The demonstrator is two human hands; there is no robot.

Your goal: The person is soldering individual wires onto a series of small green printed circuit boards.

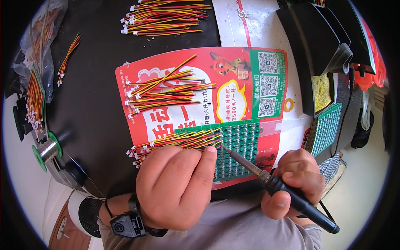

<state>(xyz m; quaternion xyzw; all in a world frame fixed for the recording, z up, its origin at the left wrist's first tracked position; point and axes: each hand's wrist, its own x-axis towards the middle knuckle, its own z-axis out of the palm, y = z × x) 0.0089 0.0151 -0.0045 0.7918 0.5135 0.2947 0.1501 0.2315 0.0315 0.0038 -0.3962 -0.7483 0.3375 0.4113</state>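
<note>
My right hand [301, 179] grips a black-handled soldering iron [287, 189]. Its metal tip reaches left to the green circuit board panel [239, 146], close to the end of a wire. My left hand [177, 183] is closed over the board's lower left, the index finger stretched along a thin wire whose end shows just past the fingertip. Red, black and yellow wires [183, 139] with white plugs lie in a row across the board's left part, partly hidden by my left hand. Rows of small dark parts cover the board.
Loose wire bundles lie on the red printed mat [125, 83], at the back [166, 18] and at the left [68, 58]. A solder spool [48, 150] stands at the left. On the right are another green board [327, 129] and a yellow sponge [321, 92] in a dark holder.
</note>
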